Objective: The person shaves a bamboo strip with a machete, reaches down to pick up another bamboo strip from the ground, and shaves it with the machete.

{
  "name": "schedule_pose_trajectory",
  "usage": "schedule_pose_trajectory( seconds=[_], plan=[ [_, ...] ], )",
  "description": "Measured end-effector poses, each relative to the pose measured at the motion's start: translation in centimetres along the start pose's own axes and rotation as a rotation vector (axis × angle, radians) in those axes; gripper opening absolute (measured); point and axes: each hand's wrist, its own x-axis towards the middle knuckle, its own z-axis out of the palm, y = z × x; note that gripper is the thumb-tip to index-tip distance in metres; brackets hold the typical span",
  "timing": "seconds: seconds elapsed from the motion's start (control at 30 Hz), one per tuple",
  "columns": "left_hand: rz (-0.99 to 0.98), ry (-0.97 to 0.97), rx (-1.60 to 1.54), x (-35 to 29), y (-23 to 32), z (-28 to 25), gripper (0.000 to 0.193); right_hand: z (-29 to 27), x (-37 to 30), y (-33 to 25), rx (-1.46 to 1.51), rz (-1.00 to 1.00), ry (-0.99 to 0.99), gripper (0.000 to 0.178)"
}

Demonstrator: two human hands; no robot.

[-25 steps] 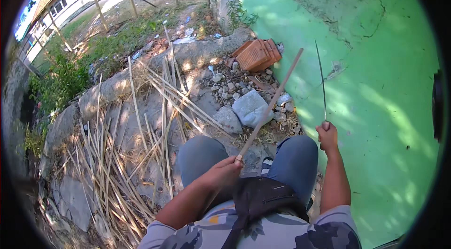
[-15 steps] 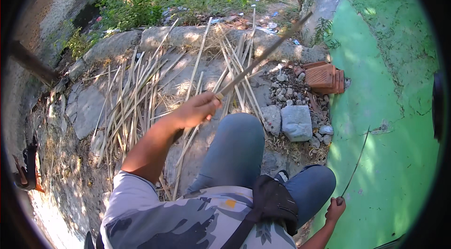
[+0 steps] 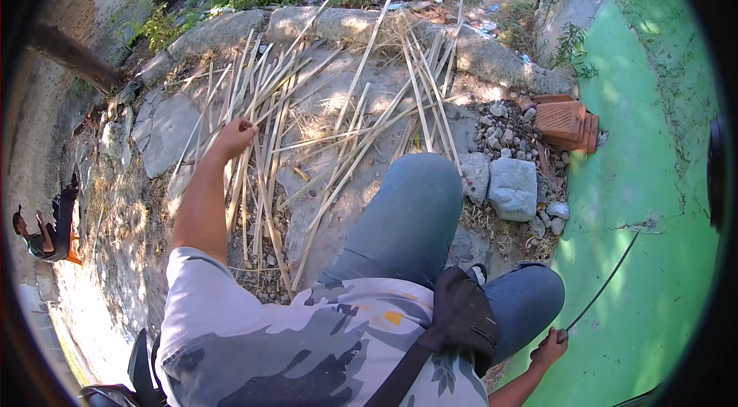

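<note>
My left hand (image 3: 234,136) reaches over the left pile of pale bamboo strips (image 3: 265,188), fingers closed on the end of a strip there; the grip itself is partly hidden. More strips (image 3: 357,138) lie crossed in front of my left knee, one of them slanting across the others. Low on the right, my right hand (image 3: 552,345) is closed around the handle of a long, thin dark blade (image 3: 603,284). Seen nearly edge-on, this blade points up and away in front of the green surface.
Right of my knee lie a pale stone block (image 3: 513,189), grey rubble (image 3: 500,130) and orange clay pieces (image 3: 565,124). A low stone kerb (image 3: 330,25) runs behind the strips. A wooden post (image 3: 77,59) leans at far left; a person (image 3: 55,230) appears at the left rim.
My left hand has let go of a long strip, which appears to lie across the others now, and has moved left to the pile. My right hand keeps the blade. The view has shifted.
</note>
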Motion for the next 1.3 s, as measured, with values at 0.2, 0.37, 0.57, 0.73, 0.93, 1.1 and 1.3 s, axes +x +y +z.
schedule_pose_trajectory(
  seconds=[0.2,0.37,0.57,0.73,0.93,1.1,1.3],
  plan=[
    [-0.402,-0.372,-0.185,-4.1,-12.4,14.3,0.039,-0.1,1.4,-2.1,-0.034,-0.095,-0.03,0.026],
    [-0.54,-0.485,0.002,-8.0,-16.4,22.3,0.033,-0.1,2.4,-4.8,-0.071,-0.205,0.018,0.023],
    [-0.481,-0.692,0.159,-6.6,-14.4,26.5,0.049,2.1,4.7,-7.9,-0.099,-0.361,0.001,0.021],
    [-0.235,-0.362,0.388,-4.0,-13.1,28.1,0.057,5.4,6.4,-10.8,-0.5,-0.616,0.056,0.021],
    [-0.336,-0.267,0.447,-1.2,-7.5,25.1,0.06,11.0,5.5,-14.5,-0.633,-0.689,-0.112,0.021],
    [-0.353,-0.24,0.521,-0.1,-7.9,25.2,0.059,11.9,5.4,-15.7,-0.695,-0.558,-0.242,0.021],
    [-0.356,-0.418,0.51,-0.4,-9.9,26.8,0.054,12.2,5.9,-15.1,-0.662,-0.553,-0.235,0.021]
  ],
)
